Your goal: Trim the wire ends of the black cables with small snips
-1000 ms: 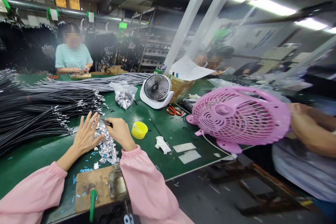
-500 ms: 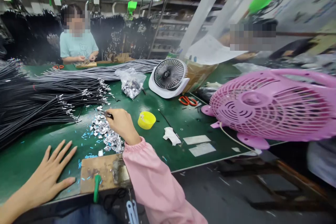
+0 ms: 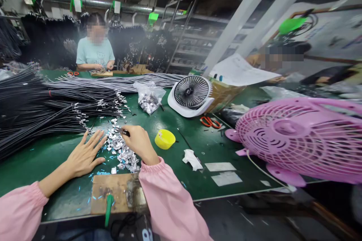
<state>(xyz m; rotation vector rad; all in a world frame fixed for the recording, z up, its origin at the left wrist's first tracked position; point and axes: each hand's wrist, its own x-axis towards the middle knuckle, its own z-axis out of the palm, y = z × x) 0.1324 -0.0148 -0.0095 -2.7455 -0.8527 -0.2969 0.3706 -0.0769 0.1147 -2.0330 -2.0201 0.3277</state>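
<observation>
My left hand [image 3: 84, 157] lies flat with fingers spread on the green table, its fingertips at the left edge of a pile of small silvery pieces [image 3: 128, 158]. Thin blue bits are strewn around that hand. Closed fingers of my right hand [image 3: 139, 141] hold a small dark tool with a metal tip [image 3: 123, 131] over the upper part of the pile; its exact kind I cannot make out. A wooden board [image 3: 109, 186] with a metal block and a green-handled piece [image 3: 108, 209] sits below the pile, by the table's front edge.
Bundles of black cables [image 3: 53, 109] lie left, grey cables [image 3: 121, 81] behind. Around the middle are a clear bag [image 3: 149, 98], a yellow cup [image 3: 164, 139], a white fan [image 3: 190, 96] and orange-handled scissors [image 3: 209, 122]. A pink fan [image 3: 291, 135] stands right. A person [image 3: 96, 51] sits opposite.
My left hand has moved forward and right across the table, up to the pile. My right hand stays over the pile with the dark tool. The view has shifted slightly.
</observation>
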